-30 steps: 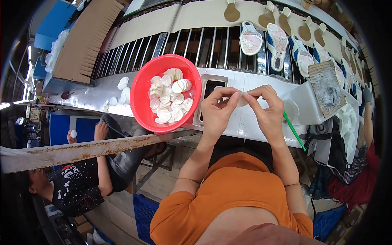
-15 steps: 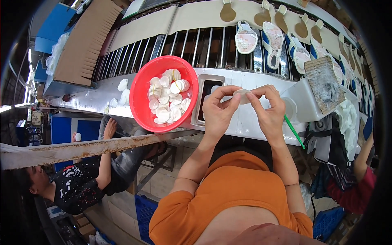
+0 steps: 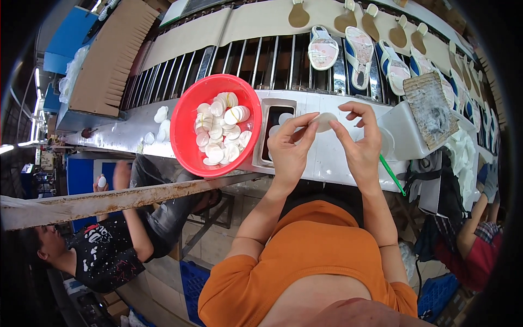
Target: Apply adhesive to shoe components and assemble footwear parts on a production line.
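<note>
A thin, round white disc is held up over the white bench. My left hand pinches its left edge between thumb and index finger. On the disc's other side, my right hand has its thumb against the edge, while its index finger is lifted away and the fingers stand apart. Left of my hands sits a red basin with many similar white discs, some bundled with bands. Between basin and left hand, a dark recess in the bench has pale round pieces in it, partly hidden by my hand.
A roller conveyor runs behind the bench, with sandals at its right. A white container with a worn cardboard piece stands right, near a green stick. A rusty bar crosses left, beside a seated co-worker.
My right index finger has lifted off the disc, which now shows more of its face. The co-worker's hand at left has moved, and a gloved hand has appeared at far right.
</note>
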The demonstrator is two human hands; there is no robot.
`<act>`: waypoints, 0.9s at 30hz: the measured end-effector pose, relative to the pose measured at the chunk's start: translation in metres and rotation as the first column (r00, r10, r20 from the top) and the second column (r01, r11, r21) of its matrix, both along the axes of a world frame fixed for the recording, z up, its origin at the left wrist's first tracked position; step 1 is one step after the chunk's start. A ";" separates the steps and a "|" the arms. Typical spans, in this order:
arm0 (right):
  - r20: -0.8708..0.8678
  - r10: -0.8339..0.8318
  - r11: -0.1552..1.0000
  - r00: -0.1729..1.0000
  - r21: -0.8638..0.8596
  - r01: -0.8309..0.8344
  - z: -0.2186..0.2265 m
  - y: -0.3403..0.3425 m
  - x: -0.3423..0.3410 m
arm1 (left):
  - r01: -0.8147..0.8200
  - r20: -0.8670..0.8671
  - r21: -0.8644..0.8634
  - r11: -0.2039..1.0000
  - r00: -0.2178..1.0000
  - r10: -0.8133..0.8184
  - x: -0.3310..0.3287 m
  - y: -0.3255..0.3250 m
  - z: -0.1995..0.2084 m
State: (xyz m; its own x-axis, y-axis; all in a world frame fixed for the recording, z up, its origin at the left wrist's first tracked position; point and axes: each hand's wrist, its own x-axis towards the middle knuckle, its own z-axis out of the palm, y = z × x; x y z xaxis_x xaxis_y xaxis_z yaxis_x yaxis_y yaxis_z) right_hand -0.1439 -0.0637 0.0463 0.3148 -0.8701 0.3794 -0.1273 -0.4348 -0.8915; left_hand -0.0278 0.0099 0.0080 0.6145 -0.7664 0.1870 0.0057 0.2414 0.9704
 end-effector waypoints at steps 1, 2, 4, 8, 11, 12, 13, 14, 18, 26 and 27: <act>0.004 -0.022 0.999 1.000 -0.038 0.022 0.004 0.003 -0.002 | -0.056 0.091 -0.039 0.998 0.994 0.059 0.000 -0.002 -0.002; 0.010 -0.044 0.996 0.999 -0.076 0.044 0.005 0.004 -0.003 | -0.055 0.090 -0.038 0.998 0.994 0.058 0.001 -0.003 -0.003; -0.027 0.004 0.993 1.000 -0.121 -0.007 0.002 0.003 -0.006 | -0.122 0.373 -0.124 0.985 0.914 0.160 0.003 -0.005 -0.003; -0.056 0.114 0.991 0.992 -0.064 -0.117 0.002 0.000 -0.007 | -0.160 0.471 -0.164 0.973 0.855 0.219 0.001 -0.006 0.001; -0.019 0.119 0.993 0.993 0.002 -0.119 -0.002 -0.001 -0.005 | -0.160 0.574 -0.210 0.965 0.779 0.254 0.001 -0.006 0.001; -0.019 0.120 0.993 0.993 0.003 -0.120 -0.002 -0.001 -0.005 | -0.157 0.591 -0.210 0.965 0.766 0.253 0.001 -0.006 0.001; -0.011 0.129 0.991 0.992 0.029 -0.128 -0.002 -0.001 -0.005 | -0.154 0.608 -0.211 0.965 0.753 0.253 0.001 -0.006 0.001; -0.002 0.138 0.989 0.990 0.055 -0.138 -0.002 -0.001 -0.005 | -0.154 0.607 -0.211 0.965 0.753 0.253 0.000 -0.006 0.001; 0.028 0.151 0.984 0.988 0.094 -0.153 -0.003 -0.002 -0.006 | -0.154 0.650 -0.227 0.962 0.711 0.268 0.000 -0.006 -0.001; 0.039 0.160 0.972 0.986 0.169 -0.164 -0.004 -0.004 -0.006 | -0.149 0.692 -0.241 0.959 0.666 0.278 -0.002 -0.006 -0.002; 0.039 0.159 0.972 0.987 0.169 -0.163 -0.004 -0.004 -0.006 | -0.147 0.671 -0.216 0.965 0.696 0.256 -0.004 -0.007 -0.002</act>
State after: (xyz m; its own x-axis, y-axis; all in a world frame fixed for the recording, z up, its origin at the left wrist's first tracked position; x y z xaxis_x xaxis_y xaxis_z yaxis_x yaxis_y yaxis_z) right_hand -0.1497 -0.0678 0.0423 0.4485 -0.8613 0.2390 -0.0452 -0.2889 -0.9563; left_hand -0.0323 0.0034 0.0059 0.4089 -0.5729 0.7104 -0.7137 0.2844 0.6401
